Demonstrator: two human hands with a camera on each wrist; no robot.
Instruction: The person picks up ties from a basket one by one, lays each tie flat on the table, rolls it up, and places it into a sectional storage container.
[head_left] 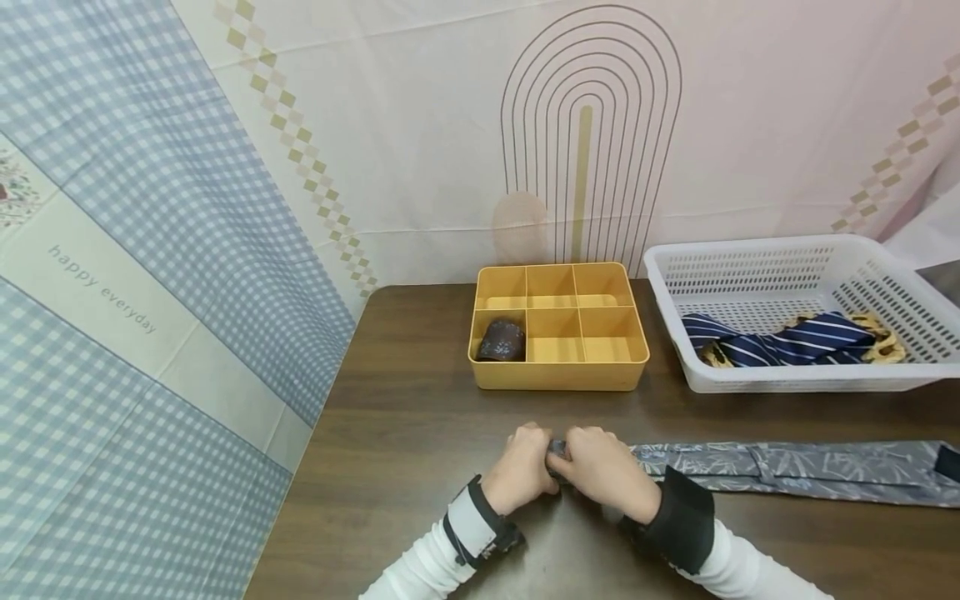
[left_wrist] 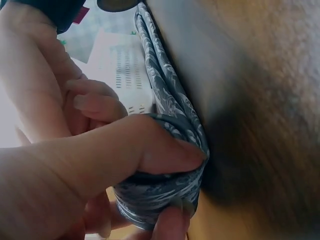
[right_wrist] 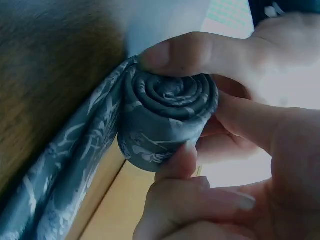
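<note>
Grey patterned tie, partly wound into a tight coil at its near end; coil sits on the wooden table in front of the yellow organiser box, the unrolled length trailing off to the right of the box. Left hand and right hand both grip the coil, fingers curled close round it: thumb across the top, fingertips under the spiral end. Judged step: rolling in progress, most of the tie not yet wound. Next move likely needs even tension and edges kept aligned so the coil does not cone.

Organiser box, six compartments: near-left one holds a dark rolled tie; the other five look empty. White perforated basket, right of the box, holds a navy striped tie over a tan patterned item, unclear what
</note>
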